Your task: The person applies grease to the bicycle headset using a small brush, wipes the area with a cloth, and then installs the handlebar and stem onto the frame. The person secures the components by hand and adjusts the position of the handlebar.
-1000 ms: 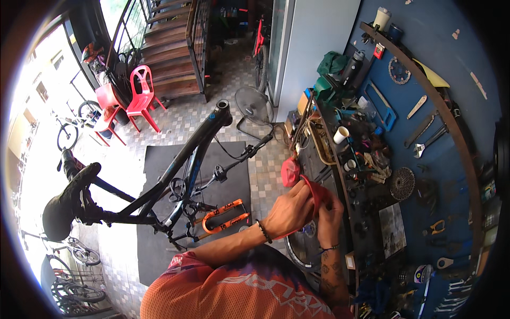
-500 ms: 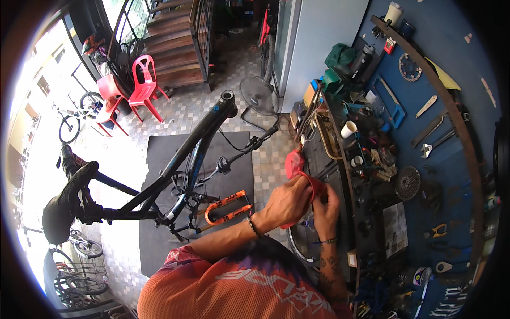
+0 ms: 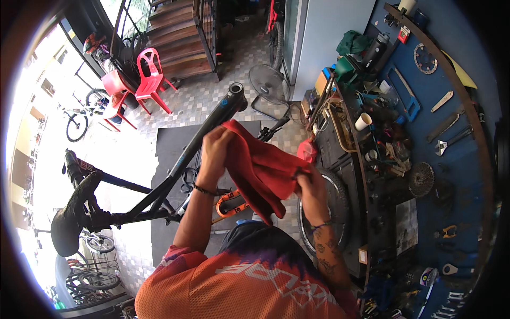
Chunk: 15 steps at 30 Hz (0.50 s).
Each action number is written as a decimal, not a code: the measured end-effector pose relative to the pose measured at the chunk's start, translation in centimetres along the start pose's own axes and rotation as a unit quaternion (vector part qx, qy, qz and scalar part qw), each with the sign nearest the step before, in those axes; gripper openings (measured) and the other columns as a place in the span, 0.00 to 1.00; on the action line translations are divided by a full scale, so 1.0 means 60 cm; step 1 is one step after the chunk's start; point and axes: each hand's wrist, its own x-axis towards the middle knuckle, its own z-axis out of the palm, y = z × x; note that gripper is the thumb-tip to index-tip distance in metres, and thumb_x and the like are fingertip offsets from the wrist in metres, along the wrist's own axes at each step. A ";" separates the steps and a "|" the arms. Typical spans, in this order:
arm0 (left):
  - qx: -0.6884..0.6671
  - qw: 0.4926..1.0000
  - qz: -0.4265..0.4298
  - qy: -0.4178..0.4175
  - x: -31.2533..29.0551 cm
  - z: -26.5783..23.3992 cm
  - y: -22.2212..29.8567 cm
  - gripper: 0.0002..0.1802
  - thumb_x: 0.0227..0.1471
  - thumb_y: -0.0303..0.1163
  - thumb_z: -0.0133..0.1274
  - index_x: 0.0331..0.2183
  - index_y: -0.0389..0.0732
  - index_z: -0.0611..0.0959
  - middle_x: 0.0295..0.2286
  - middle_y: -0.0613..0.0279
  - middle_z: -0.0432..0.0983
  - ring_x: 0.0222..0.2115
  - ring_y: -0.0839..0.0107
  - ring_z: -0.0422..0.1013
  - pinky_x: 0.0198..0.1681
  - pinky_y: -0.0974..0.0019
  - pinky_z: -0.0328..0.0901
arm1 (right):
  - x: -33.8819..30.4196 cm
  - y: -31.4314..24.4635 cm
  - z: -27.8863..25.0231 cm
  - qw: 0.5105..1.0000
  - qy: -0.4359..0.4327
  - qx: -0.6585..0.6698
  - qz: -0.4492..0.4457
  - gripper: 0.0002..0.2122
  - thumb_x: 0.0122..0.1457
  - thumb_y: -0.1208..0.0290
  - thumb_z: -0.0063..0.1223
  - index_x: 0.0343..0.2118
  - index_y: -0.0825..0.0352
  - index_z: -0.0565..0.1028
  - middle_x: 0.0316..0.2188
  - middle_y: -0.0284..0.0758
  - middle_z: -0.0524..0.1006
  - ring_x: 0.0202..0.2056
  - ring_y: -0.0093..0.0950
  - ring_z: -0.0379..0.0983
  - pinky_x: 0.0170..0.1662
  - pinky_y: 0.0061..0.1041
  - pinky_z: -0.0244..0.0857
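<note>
A red cloth (image 3: pixel 260 165) is stretched between my two hands in front of my chest. My left hand (image 3: pixel 215 154) is closed on its upper left corner, beside the bicycle frame. My right hand (image 3: pixel 312 190) pinches its right edge, and the rest of the cloth droops in folds. Just behind the left hand stands the dark bicycle frame (image 3: pixel 183 154) with its saddle (image 3: pixel 74 223) at the left. The cloth partly hides an orange suspension fork (image 3: pixel 232 204) lower down.
A workbench (image 3: pixel 350 183) crowded with tools, cups and parts runs along the right, under a blue tool wall (image 3: pixel 425 159). A wheel (image 3: pixel 340 199) leans against it. Ahead are a floor fan (image 3: pixel 268 82), pink chairs (image 3: pixel 151 80) and wooden stairs (image 3: pixel 180 42). A black mat (image 3: pixel 175 139) covers the floor.
The red cloth, bunched between both hands near the bench, is now spread out. My left hand has moved left toward the bicycle frame, while the right stays near the bench.
</note>
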 end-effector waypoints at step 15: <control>0.257 0.965 0.047 -0.014 0.311 -0.079 0.035 0.15 0.55 0.34 0.64 0.38 0.30 0.89 0.31 0.57 0.85 0.30 0.72 0.80 0.34 0.68 0.74 | 0.233 0.125 0.213 0.988 -0.152 -0.012 -0.041 0.06 0.66 0.74 0.52 0.43 0.69 0.77 0.27 0.28 0.80 0.26 0.16 0.75 0.31 0.19 0.70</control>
